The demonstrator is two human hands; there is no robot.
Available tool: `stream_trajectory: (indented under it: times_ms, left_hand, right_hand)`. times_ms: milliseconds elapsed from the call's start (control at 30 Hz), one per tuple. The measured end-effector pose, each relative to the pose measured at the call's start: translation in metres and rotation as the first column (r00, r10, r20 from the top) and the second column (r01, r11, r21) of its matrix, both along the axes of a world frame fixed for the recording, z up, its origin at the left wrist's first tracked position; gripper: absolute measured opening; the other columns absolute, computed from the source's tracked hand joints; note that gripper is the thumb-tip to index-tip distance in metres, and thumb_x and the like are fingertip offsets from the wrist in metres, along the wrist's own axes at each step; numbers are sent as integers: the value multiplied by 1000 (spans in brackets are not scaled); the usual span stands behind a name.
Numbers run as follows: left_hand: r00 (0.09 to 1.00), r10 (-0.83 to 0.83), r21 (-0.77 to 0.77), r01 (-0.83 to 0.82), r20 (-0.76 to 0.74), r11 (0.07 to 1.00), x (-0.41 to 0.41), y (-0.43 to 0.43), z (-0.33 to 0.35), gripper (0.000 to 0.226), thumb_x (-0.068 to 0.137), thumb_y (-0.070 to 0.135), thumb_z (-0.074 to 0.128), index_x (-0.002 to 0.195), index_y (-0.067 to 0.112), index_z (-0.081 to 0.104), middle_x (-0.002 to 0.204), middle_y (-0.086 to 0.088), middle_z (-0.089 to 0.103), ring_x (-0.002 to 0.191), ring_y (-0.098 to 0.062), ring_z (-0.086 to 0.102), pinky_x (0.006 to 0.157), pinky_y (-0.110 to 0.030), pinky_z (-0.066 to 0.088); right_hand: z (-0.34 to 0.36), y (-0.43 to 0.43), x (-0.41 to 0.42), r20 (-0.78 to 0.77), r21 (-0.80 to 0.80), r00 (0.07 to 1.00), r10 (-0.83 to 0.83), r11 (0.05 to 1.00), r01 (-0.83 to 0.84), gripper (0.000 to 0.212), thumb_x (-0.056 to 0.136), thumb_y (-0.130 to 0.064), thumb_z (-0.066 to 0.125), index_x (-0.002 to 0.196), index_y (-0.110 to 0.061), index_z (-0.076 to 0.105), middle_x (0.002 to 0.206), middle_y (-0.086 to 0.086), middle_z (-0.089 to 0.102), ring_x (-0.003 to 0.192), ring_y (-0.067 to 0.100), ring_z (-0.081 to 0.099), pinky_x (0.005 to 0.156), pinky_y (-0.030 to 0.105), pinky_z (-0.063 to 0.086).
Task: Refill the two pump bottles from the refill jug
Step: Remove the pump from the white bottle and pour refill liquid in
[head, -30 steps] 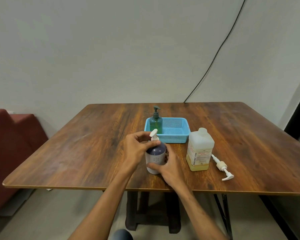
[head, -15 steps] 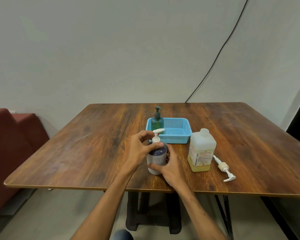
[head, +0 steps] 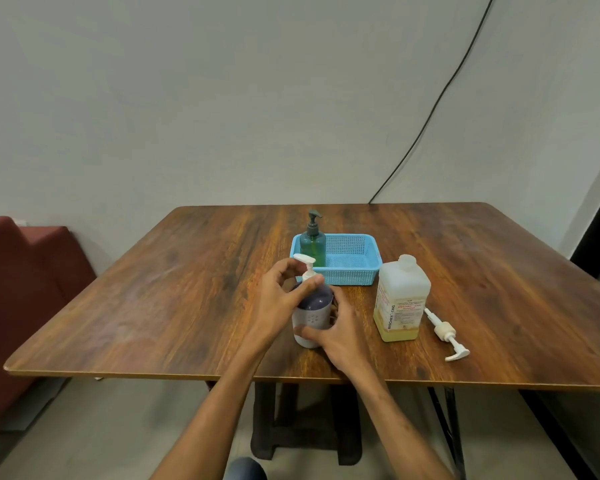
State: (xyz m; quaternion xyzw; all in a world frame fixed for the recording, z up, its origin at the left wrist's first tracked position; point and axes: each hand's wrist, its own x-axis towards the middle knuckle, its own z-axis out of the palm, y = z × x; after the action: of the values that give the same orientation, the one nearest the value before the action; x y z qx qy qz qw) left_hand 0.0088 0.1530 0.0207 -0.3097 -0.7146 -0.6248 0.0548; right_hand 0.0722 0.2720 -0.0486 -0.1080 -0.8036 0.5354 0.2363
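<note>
both grips clamped, one bottle

left hand point(head: 277, 301) arches over the top, grip curled round the neck of the white plastic pump point(head: 306, 264). right hand point(head: 341, 337) sits low, grip clamped on the body of the round purple-and-white pump bottle point(head: 313, 315), upright on the brown wooden worktop point(head: 187, 306) just left of the translucent square refill jug point(head: 401, 303).

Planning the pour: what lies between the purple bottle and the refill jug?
The right hand gripping the bottle, then bare table, seen in the head view.
</note>
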Motion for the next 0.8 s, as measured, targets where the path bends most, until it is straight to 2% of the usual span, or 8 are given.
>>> stream_trajectory:
  times_ms: [67,167,233,400,533,600,733,800]
  left_hand:
    - [992,-112,42,109,64,993,5,-1,2,21,97,21,62,118,20,65,112,8,70,108,-6,67,88,-28,59]
    - [978,-196,45,193,71,980,3,-3,0,26,99,10,57,124,10,66,118,1,72,114,-10,66,89,-24,56]
    - [985,-154,65,150,71,987,0,-3,-1,25,94,9,65,118,9,69,114,0,74,110,-14,69,88,-27,57]
    - [998,63,42,-63,-1,997,-1,5,-1,35,75,29,85,106,17,72,102,4,75,95,-13,72,81,-35,62]
    - [998,-48,11,48,39,999,5,3,-1,48,83,28,79,127,18,62,118,8,69,108,-4,66,89,-22,56]
    - [989,-138,-3,139,56,990,6,-2,-4,43,92,22,69,133,15,60,125,7,67,116,-5,64,94,-25,55]
    - [997,-79,28,78,27,997,3,-3,-3,27,93,10,67,120,9,69,115,-2,73,109,-14,69,92,-37,58]
    - [999,-26,76,22,41,997,5,-1,1,25,88,8,73,113,11,71,108,-1,75,102,-15,72,86,-35,60]
  right_hand:
    - [0,1,0,0,3,1000,-1,1000,1,91,67,-35,91,142,-41,40,137,-21,54,127,4,52,105,39,51]
    - [-1,2,0,4,12,1000,-5,1000,5,89,66,-35,91,139,-43,41,134,-24,54,125,2,52,103,37,51]
    - [-1,2,-1,9,14,1000,-6,1000,6,90,64,-37,91,139,-46,41,133,-25,54,125,3,53,103,38,52]
    - [-2,0,-2,6,17,999,-34,999,34,90,63,-41,90,138,-48,39,137,-22,54,128,6,52,105,42,51]
    - [-2,1,-2,5,29,1000,-28,999,27,91,65,-40,91,139,-46,39,139,-20,54,130,6,51,106,40,50]
    - [-3,2,-3,2,22,1000,-26,999,26,94,63,-42,91,141,-44,39,138,-20,55,129,6,52,104,41,51]
    - [-2,2,-2,0,11,1000,-16,1000,16,89,63,-41,91,137,-47,41,135,-23,55,126,5,53,102,40,52]
    - [-1,1,-1,0,10,1000,-16,1000,16,89,64,-38,91,137,-48,40,135,-23,54,126,5,52,103,38,51]
